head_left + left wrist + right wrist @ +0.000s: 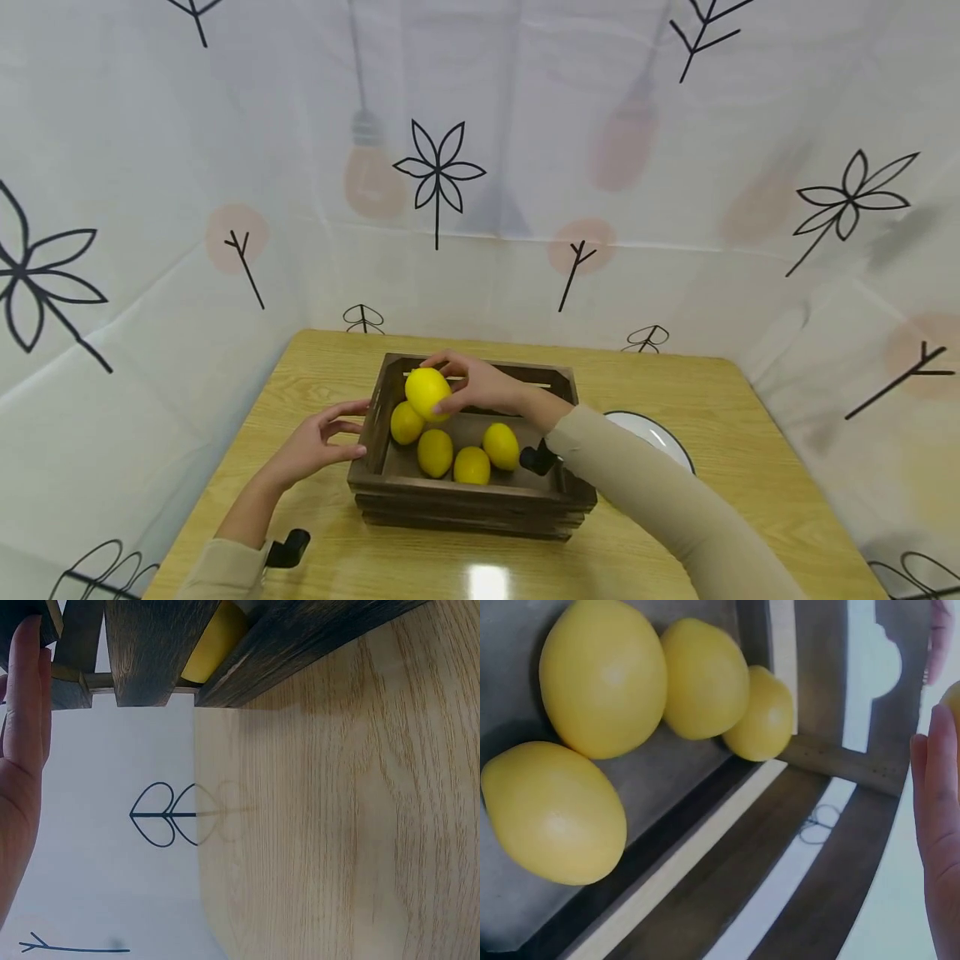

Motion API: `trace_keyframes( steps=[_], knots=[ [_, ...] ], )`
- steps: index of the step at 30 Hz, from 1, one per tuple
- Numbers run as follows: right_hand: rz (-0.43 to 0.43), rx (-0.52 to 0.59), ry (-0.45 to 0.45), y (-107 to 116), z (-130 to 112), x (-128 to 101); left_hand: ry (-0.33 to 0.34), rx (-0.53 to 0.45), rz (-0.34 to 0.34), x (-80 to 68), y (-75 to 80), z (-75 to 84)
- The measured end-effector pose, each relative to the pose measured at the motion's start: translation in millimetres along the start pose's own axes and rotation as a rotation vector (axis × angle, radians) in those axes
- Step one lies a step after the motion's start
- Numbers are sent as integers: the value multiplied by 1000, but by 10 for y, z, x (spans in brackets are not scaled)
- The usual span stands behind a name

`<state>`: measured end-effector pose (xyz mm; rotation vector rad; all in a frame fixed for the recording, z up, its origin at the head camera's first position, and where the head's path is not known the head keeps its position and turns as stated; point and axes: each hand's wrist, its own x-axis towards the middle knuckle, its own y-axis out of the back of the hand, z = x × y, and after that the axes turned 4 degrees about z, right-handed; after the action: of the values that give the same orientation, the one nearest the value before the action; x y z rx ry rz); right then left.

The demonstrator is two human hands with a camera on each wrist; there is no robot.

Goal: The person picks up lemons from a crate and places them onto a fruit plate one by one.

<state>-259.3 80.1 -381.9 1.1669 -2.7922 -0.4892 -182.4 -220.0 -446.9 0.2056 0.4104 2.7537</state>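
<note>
In the head view my right hand (480, 385) pinches a lemon (427, 393) between thumb and fingers, over the left back part of a dark wooden crate (472, 492). Only an edge of that lemon shows in the right wrist view, beside the fingers (939, 780). Several more lemons (604, 679) lie on the crate's grey floor, grouped towards its left and front. My left hand (318, 446) rests at the crate's left end, thumb towards the front. In the left wrist view its extended fingers (28, 697) lie against a slat.
Right of the crate, a white plate (660, 442) with a dark rim is partly covered by my right sleeve (660, 492). Everything stands on a light wooden table (315, 375). A white patterned cloth (495, 275) hangs behind and at both sides.
</note>
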Motion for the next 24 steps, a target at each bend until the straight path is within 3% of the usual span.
trace_keyframes(
  steps=[10, 24],
  knots=[
    [49, 162, -1, 59, -152, -171, -6, -23, -10, -7, -2, 19],
    [85, 191, 22, 148, -248, -455, -19, -10, -13, -18, 4, 14]
  ],
)
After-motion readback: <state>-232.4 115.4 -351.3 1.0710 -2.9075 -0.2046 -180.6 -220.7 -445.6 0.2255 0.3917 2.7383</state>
